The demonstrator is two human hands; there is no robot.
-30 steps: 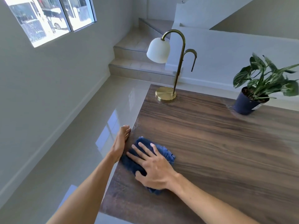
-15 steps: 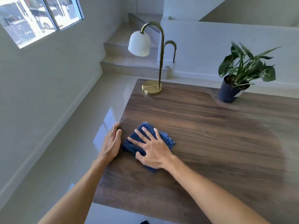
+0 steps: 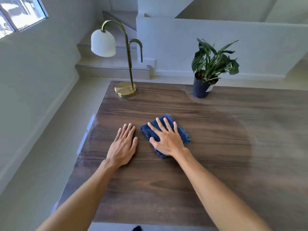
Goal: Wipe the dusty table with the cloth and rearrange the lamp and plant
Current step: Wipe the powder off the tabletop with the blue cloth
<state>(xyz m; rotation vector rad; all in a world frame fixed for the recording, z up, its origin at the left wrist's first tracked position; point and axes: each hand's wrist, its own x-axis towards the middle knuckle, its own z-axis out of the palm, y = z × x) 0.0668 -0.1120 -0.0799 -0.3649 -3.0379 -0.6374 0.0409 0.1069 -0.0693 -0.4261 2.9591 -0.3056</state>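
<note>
A folded dark blue cloth (image 3: pixel 181 130) lies on the dark wooden table (image 3: pixel 216 164), left of centre. My right hand (image 3: pixel 165 139) presses flat on the cloth with fingers spread. My left hand (image 3: pixel 124 145) rests flat on the bare wood just left of the cloth, holding nothing. A brass lamp (image 3: pixel 126 89) with a white shade (image 3: pixel 103 43) stands at the table's far left corner. A green plant in a dark pot (image 3: pixel 200 89) stands at the far edge, right of the lamp. The right part of the table looks pale with dust.
The table's left edge (image 3: pixel 86 140) drops to a glossy tiled floor (image 3: pixel 41 164). Steps (image 3: pixel 113 69) and a white low wall (image 3: pixel 216 47) lie behind the table. A window (image 3: pixel 18 12) is at the upper left.
My right hand has slid the cloth rightward, away from the table's left edge. My left hand has moved from that edge onto the tabletop. The view has swung toward the table's middle.
</note>
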